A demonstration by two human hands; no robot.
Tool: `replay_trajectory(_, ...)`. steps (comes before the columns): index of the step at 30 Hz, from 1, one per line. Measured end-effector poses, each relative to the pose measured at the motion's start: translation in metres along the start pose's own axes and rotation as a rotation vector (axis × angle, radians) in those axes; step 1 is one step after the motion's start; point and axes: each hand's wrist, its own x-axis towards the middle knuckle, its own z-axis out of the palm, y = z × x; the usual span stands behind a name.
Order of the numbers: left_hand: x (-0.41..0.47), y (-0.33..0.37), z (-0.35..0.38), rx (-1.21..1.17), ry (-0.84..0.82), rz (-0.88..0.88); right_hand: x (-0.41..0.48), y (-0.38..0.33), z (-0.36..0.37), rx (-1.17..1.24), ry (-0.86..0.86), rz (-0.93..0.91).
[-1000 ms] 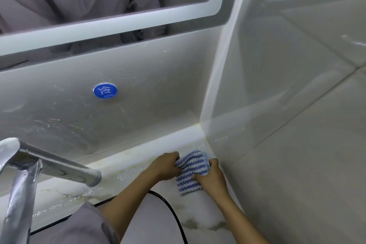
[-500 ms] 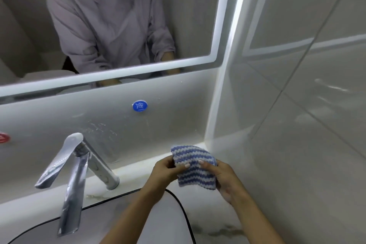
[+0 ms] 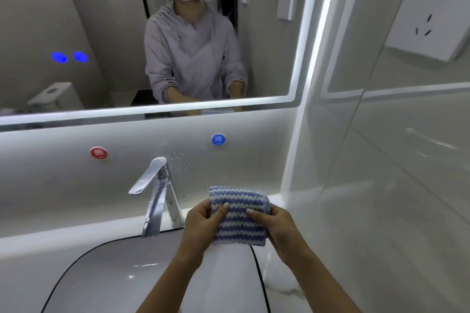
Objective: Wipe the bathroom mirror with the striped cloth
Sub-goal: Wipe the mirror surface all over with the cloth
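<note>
Both hands hold the striped cloth [image 3: 240,221] up in front of the person, above the right rim of the sink basin [image 3: 109,277]. The left hand [image 3: 202,223] pinches the cloth's left edge, thumb laid across the front and fingers curled behind. The right hand [image 3: 281,227] grips the right edge the same way, thumb on the face of the fabric. The cloth — blue and white in wavy bands — looks folded into a small thick square, though how many layers it has I cannot tell. It is apart from the mirror [image 3: 101,20], which hangs well above it on the back wall with a lit white border. Just left of the hands stands a chrome faucet [image 3: 159,193], its spout angled down over the basin. On the wall panel between faucet and mirror sit two round marks — a red sticker [image 3: 98,153] to the left, a blue sticker [image 3: 218,139] to the right. A white power outlet [image 3: 429,10] is fixed to the glossy side wall at upper right.
</note>
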Motion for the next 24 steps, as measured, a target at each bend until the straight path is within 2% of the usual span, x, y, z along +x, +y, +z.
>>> replay_trajectory(13, -0.063, 0.030, -0.051, -0.002, 0.243, 0.074, -0.035, -0.016, 0.064, -0.166, -0.160, -0.053)
replay_trajectory(24, -0.097, 0.052, -0.119, -0.014, 0.236, 0.167, -0.072, -0.011, 0.138, -0.177, -0.168, -0.145)
